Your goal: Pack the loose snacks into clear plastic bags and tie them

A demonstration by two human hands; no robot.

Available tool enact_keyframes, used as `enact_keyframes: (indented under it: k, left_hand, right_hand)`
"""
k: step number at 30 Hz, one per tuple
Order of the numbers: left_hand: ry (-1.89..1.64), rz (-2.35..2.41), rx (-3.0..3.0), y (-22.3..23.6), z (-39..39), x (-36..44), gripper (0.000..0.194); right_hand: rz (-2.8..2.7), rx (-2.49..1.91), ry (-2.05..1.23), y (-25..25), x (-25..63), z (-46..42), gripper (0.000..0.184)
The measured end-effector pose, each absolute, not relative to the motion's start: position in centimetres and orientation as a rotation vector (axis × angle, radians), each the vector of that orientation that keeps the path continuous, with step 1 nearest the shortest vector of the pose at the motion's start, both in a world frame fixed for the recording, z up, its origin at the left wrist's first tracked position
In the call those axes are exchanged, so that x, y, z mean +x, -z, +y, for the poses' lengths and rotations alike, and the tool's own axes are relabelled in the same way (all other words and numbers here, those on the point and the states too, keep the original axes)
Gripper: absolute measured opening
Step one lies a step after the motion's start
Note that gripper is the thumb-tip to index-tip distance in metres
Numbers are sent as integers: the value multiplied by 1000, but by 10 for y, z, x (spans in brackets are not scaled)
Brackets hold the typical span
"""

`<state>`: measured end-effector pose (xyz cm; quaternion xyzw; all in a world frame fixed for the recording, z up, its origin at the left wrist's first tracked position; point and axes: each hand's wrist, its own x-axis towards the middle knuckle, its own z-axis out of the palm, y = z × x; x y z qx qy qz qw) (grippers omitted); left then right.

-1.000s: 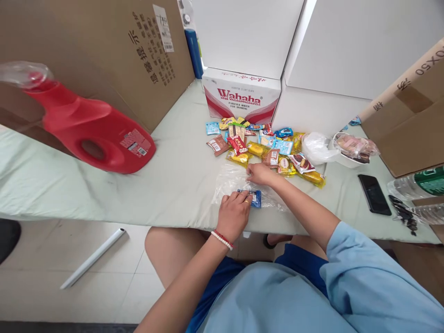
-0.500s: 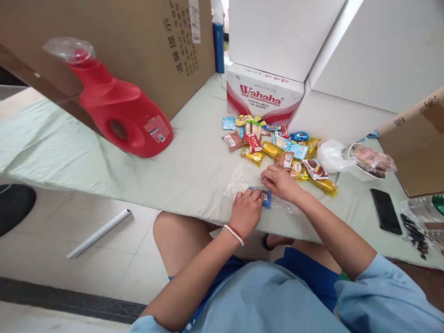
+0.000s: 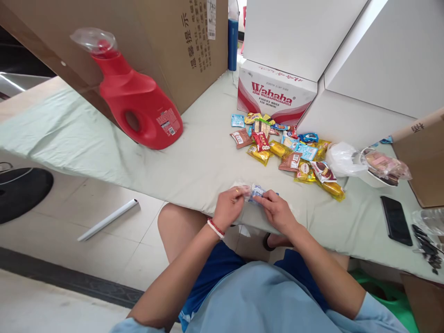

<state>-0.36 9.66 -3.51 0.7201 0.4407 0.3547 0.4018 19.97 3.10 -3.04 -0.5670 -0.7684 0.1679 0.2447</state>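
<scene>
Pinching a gathered edge of the clear plastic bag (image 3: 247,188), your left hand (image 3: 227,206) is nearly closed, thumb against the bent fingers. Right hand (image 3: 279,213): half-closed, index finger reaching onto the blue packet (image 3: 257,190), the others curled; whether it grips the packet or only presses on it, you cannot tell from this view. Packet position: between your two hands, at the near edge of the green cloth (image 3: 204,162), with clear film about it; its lower part is hidden by your fingers.

Surroundings: beyond your hands lies a loose spread of wrapped snacks (image 3: 279,149) in yellow, brown, red and light blue, in front of the white-and-red Wahaha box (image 3: 274,95). To the right of the snacks, a white plastic bag (image 3: 342,159) touches the white bowl (image 3: 376,179), which holds a pink-toned wrapped item (image 3: 386,164). Nearer you on that side, a black phone (image 3: 396,220) lies flat. Well to the left, a red jug (image 3: 149,108) stands before a large cardboard box (image 3: 163,41).
</scene>
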Motion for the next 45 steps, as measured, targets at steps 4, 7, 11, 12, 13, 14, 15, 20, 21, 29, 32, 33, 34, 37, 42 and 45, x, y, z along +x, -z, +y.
enact_keyframes:
  k: [4,7,11,12,13,14,15,20,21,29,32,33,34,37,42,45]
  left_hand:
    - [-1089,1483,1459,35,125,-11,31]
    - [-933,1532,1715,32,137,-4,41]
    - [-508,1362,2088,23,128,-4,25]
    - [-497,1349,2069,20,123,-6,16]
    - [-524,1347,2009,16,117,-8,10]
    - [-572,1346,1928,12,112,-8,8]
    - [-630,1341,1841,8,106,-6,8]
    - [-726,1268,1667,-6,85,27,14]
    - [-706,1249,1701,-7,82,34,19]
    - [-298,1219,2420,-5,66,48,39]
    - [-172,1255,2605,-4,58,50,45]
    - [-151,1259,2649,-4,57,50,46]
    - [-137,1263,2687,-3,56,50,46]
    - [-123,1265,2774,2,56,47,46]
    - [-159,1248,2851,16,49,50,50]
    - [-139,1263,2827,21,46,58,49]
  right_hand:
    - [-2197,-1542,-464,31,199,29,43]
    - [-2175,-1455,-478,24,201,28,41]
    - [-2082,-1409,-642,10,209,27,36]
    - [-2067,-1400,-682,7,210,27,34]
    - [-2063,-1392,-711,5,211,27,33]
    - [-2067,-1386,-730,4,211,27,33]
    - [-2073,-1382,-737,3,210,28,32]
    - [-2113,-1353,-719,5,201,24,30]
    - [-2116,-1347,-722,6,201,21,32]
    - [-1746,-1568,-849,-2,235,13,30]
    - [-1727,-1898,-529,3,243,29,41]
    - [-1774,-1989,-487,6,244,32,46]
    - [-1823,-2056,-482,9,245,34,45]
    - [-1896,-2098,-539,13,248,27,19]
    - [-1684,-2067,-732,-8,251,18,11]
    - [-1646,-1977,-792,-22,234,38,11]
